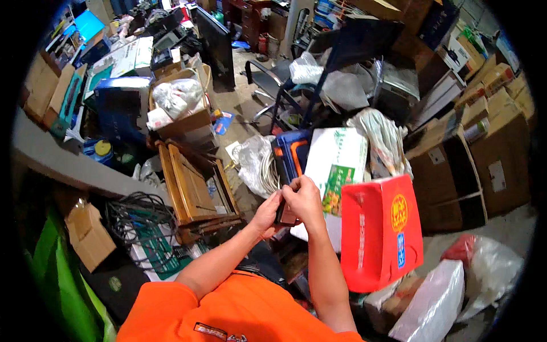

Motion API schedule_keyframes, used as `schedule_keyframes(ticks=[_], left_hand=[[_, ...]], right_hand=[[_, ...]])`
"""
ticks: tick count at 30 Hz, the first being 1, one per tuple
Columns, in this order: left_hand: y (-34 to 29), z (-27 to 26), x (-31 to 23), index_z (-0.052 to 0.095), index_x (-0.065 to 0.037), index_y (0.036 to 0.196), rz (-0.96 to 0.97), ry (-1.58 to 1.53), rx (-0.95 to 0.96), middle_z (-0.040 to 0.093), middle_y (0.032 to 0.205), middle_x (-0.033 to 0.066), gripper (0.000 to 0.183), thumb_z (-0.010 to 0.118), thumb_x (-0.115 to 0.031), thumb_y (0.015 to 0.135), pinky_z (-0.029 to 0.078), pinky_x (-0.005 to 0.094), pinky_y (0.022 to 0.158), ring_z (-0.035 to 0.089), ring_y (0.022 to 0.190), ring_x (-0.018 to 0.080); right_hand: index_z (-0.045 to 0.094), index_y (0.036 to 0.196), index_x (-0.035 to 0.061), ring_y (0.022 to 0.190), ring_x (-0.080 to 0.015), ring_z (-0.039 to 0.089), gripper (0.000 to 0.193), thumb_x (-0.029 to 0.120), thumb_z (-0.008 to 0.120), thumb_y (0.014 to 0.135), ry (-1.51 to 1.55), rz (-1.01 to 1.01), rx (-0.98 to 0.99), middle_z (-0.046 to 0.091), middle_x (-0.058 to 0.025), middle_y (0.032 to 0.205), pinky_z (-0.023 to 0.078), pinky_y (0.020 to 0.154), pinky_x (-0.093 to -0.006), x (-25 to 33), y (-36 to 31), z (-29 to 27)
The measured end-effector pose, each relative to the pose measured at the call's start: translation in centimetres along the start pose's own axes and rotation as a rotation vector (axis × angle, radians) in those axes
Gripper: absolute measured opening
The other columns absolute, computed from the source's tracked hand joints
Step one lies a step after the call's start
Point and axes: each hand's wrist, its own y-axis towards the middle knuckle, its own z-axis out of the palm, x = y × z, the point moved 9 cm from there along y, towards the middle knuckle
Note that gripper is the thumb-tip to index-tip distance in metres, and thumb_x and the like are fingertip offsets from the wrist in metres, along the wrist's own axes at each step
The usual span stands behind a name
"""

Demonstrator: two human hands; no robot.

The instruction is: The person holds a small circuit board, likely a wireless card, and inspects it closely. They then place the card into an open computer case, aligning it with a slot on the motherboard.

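Observation:
In front of my body both hands meet around a small dark, flat object (pixel 288 215) with a brownish lower face; its kind cannot be made out. My left hand (pixel 266 213) is closed along its left side. The fingers of my right hand (pixel 305 198) are pinched together at its upper right edge, covering part of it. Just beyond the hands stands a dark blue tool case (pixel 293 149) with orange trim. A white carton (pixel 337 153) with green print lies to its right. Coiled pale cable (pixel 266 174) in clear plastic is on its left.
A red box (pixel 380 233) stands close by my right forearm. Left of my hands are a wooden stool (pixel 191 185) on its side and tangled black cables (pixel 139 216). Large cardboard boxes (pixel 447 165) fill the right. Farther back stands a black chair (pixel 273 77).

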Motion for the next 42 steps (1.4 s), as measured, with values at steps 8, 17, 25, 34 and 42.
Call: schedule_keyframes(ticks=[8,17,25,34,42], left_hand=[[3.7,-1.4,-5.2,0.049,-0.015,0.120,0.057,-0.059,-0.123,0.059,0.107,0.0025,0.039,0.037,-0.043,0.096,0.052,0.0380,0.077,0.060,0.092,0.0169],[6.9,0.7,-12.1,0.050,-0.015,0.117,0.066,-0.158,-0.058,0.061,0.104,0.0053,0.046,0.035,-0.051,0.093,0.053,0.0435,0.073,0.063,0.089,0.0218],[11.5,-3.3,-19.0,0.051,-0.018,0.115,0.111,-0.211,-0.135,0.060,0.100,0.0028,0.037,0.039,-0.047,0.094,0.053,0.0342,0.076,0.062,0.089,0.0176],[15.1,-5.1,-27.6,0.051,-0.016,0.121,0.029,-0.286,-0.013,0.058,0.114,0.0127,0.050,0.036,-0.053,0.091,0.048,0.0513,0.083,0.058,0.101,0.0310],[16.8,-5.9,-33.6,0.038,-0.009,0.133,0.051,-0.267,0.072,0.051,0.121,0.0202,0.062,0.029,-0.055,0.092,0.052,0.0470,0.080,0.059,0.099,0.0306]], right_hand=[[0.061,0.079,-0.0036,0.069,-0.0244,0.062,0.023,0.018,0.063,0.071,0.095,-0.030,0.180,0.062,-0.0162,0.074,0.048,0.066,-0.0324,1.2,7.3,3.4],[0.061,0.097,-0.0031,0.092,-0.0266,0.060,0.041,0.029,0.071,0.074,0.155,-0.210,0.380,0.060,-0.0174,0.098,0.046,0.082,-0.0325,5.4,13.0,5.2],[0.045,0.126,0.0010,0.121,-0.0364,0.040,0.080,0.031,0.079,0.060,0.037,-0.533,0.618,0.042,-0.0165,0.132,0.035,0.099,-0.0404,9.3,16.2,8.1],[0.061,0.107,-0.0029,0.080,-0.0113,0.061,0.027,0.002,0.061,0.080,0.394,-0.300,0.739,0.064,-0.0061,0.093,0.050,0.069,-0.0251,11.8,28.5,13.2],[0.063,0.091,-0.0011,0.065,-0.0066,0.056,0.016,0.013,0.064,0.082,0.633,-0.090,0.688,0.063,-0.0019,0.073,0.045,0.055,-0.0224,13.8,35.4,17.7]])
